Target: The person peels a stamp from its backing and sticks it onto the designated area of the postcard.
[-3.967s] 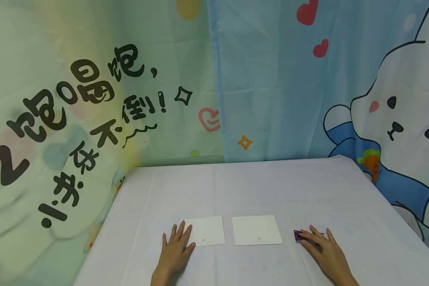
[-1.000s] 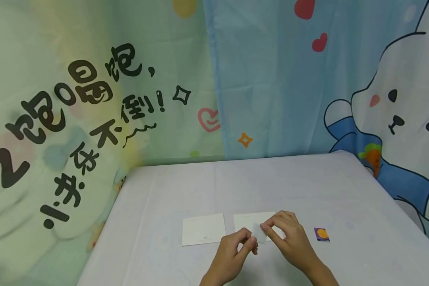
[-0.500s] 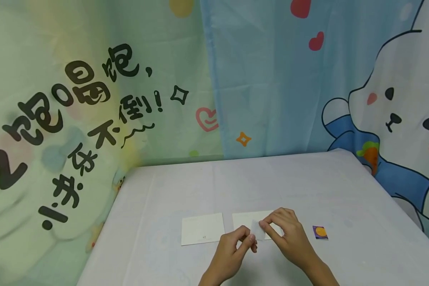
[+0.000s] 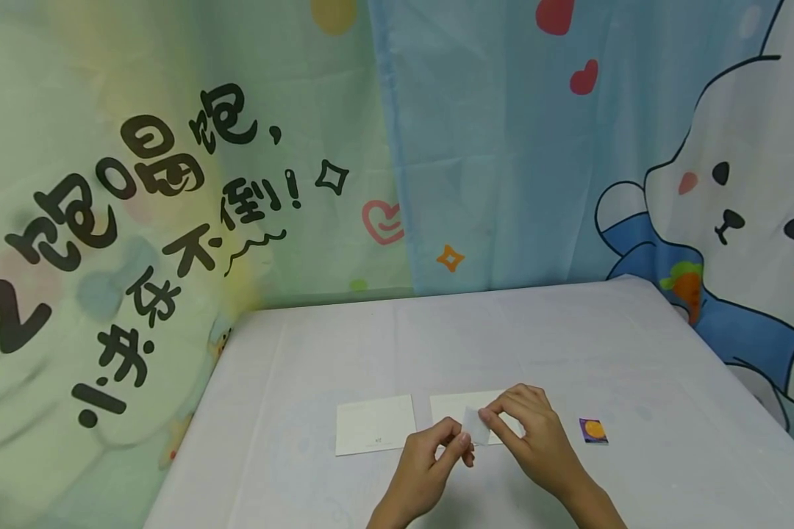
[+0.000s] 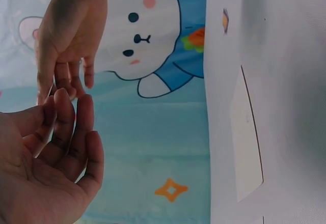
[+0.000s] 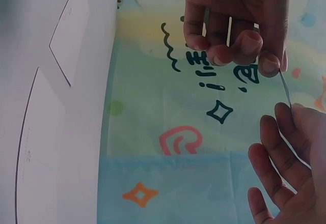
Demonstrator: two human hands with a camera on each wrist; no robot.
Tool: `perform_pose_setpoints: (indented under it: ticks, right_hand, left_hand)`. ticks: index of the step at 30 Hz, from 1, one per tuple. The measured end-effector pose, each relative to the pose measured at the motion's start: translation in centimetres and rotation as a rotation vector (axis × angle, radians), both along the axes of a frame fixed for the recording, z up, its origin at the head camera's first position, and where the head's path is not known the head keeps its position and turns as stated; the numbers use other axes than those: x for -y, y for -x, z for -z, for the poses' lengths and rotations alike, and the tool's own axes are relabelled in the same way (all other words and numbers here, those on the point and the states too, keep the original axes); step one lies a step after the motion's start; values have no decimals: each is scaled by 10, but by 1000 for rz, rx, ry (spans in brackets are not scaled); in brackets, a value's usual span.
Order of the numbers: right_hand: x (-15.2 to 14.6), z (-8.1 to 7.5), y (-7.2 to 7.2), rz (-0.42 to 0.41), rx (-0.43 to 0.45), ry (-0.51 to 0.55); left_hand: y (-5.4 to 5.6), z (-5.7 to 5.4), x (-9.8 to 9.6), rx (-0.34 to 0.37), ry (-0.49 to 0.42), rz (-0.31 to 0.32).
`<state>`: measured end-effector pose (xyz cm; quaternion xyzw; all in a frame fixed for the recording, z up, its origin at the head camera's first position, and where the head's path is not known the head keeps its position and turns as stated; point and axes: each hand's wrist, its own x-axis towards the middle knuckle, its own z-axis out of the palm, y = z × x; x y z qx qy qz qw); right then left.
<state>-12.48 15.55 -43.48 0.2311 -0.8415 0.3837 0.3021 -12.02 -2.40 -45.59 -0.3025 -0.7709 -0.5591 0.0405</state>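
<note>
Between my two hands is a small, thin, pale, translucent square sheet (image 4: 476, 427), seen nearly edge-on as a grey strip in the right wrist view (image 6: 285, 85). My left hand (image 4: 430, 459) pinches its left side with thumb and forefinger. At the upper right edge, my right hand (image 4: 536, 444) pinches it the same way, its other fingers loosely bent. Partly behind the sheet and right hand lies a white card (image 4: 448, 404) on the table. To its left is a second white card (image 4: 374, 425) with a tiny mark near its lower edge.
A small purple square with an orange round print (image 4: 594, 431) lies on the table right of my right hand. The white-clothed table (image 4: 344, 353) reaches back to a printed curtain (image 4: 476, 147) with cartoon figures and lettering.
Four seconds ago my left hand lay at the left card and my right on the purple square. Both hands have since come together on the pale sheet; over the last second they barely move.
</note>
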Motion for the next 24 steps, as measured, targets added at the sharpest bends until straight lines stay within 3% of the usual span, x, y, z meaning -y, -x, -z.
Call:
perform_pose_setpoints:
  ticks: [8, 14, 21, 24]
  right_hand:
    - [0, 1, -1, 20, 20, -21]
    - [0, 2, -1, 14, 16, -3]
    - [1, 7, 1, -10, -3, 22]
    - [3, 11, 2, -28, -14, 42]
  left_hand:
    - [1, 1, 0, 11, 5, -22]
    - [0, -2, 1, 63, -1, -22]
    - [0, -1, 2, -54, -3, -1]
    - [-1, -2, 2, -73, 12, 4]
